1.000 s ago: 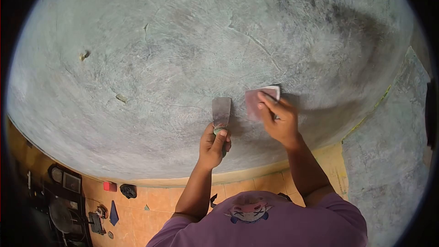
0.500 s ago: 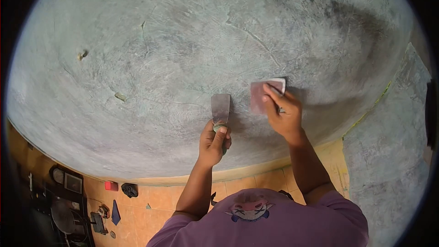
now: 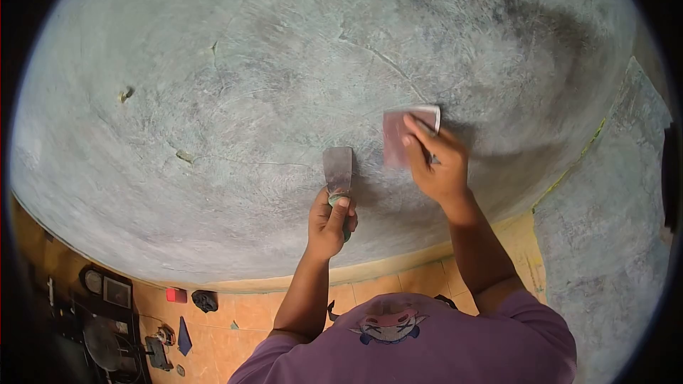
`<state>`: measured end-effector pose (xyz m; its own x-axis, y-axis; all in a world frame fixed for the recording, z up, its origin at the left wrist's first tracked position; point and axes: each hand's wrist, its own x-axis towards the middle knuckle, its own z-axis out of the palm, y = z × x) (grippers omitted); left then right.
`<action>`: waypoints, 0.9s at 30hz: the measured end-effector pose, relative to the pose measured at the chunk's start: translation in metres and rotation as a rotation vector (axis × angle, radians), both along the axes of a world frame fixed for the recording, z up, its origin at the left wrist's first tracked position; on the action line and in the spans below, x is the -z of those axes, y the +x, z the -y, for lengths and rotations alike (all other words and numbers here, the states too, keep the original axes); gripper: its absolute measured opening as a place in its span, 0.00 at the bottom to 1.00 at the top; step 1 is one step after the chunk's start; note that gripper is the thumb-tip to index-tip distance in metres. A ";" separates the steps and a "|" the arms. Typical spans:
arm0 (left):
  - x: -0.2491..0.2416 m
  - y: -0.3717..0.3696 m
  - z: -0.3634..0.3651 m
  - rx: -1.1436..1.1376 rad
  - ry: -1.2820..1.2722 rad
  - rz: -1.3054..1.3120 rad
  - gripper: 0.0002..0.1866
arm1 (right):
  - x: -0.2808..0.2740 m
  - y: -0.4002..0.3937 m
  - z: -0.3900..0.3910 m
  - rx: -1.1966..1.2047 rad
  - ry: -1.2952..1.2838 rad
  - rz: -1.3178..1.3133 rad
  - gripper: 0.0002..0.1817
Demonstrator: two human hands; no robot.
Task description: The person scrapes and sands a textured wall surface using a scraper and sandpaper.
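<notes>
My left hand (image 3: 327,226) is wrapped round the green handle of a putty knife (image 3: 339,166), its broad, dull blade pointing up in front of the wall. To the right, my right hand (image 3: 442,167) grips a flat, square putty spreader (image 3: 395,141), reddish with a white edge along its top and right side. The spreader is held at the surface of the grey-green wall (image 3: 270,107); whether its full edge touches is hard to see. Whitish smears and a raised crack line mark the wall above both hands.
A small peg (image 3: 125,94) sticks out of the wall at left, above a small gouge (image 3: 185,156). On the orange tiled floor (image 3: 213,341) lie a red block (image 3: 176,295) and a black crumpled bag (image 3: 205,301). A dark shelf with a fan (image 3: 103,341) stands lower left.
My right hand has moved slightly up and left along the wall with the spreader. My left hand and the putty knife have shifted only a little left in view.
</notes>
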<state>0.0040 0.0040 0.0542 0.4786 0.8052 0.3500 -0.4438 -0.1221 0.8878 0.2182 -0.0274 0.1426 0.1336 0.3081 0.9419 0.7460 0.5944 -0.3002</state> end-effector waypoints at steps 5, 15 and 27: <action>-0.003 0.003 0.002 -0.002 0.009 0.008 0.08 | -0.012 -0.008 -0.003 0.064 -0.020 0.009 0.16; -0.007 0.003 0.005 0.005 -0.020 0.029 0.09 | -0.014 -0.008 -0.002 0.009 0.014 -0.049 0.15; -0.009 0.004 0.005 0.009 -0.010 0.020 0.09 | -0.021 -0.010 -0.004 0.023 0.064 -0.010 0.15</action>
<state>0.0075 -0.0011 0.0635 0.4791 0.8044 0.3514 -0.4624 -0.1091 0.8800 0.2082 -0.0230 0.1637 0.1493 0.2441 0.9582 0.7567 0.5956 -0.2696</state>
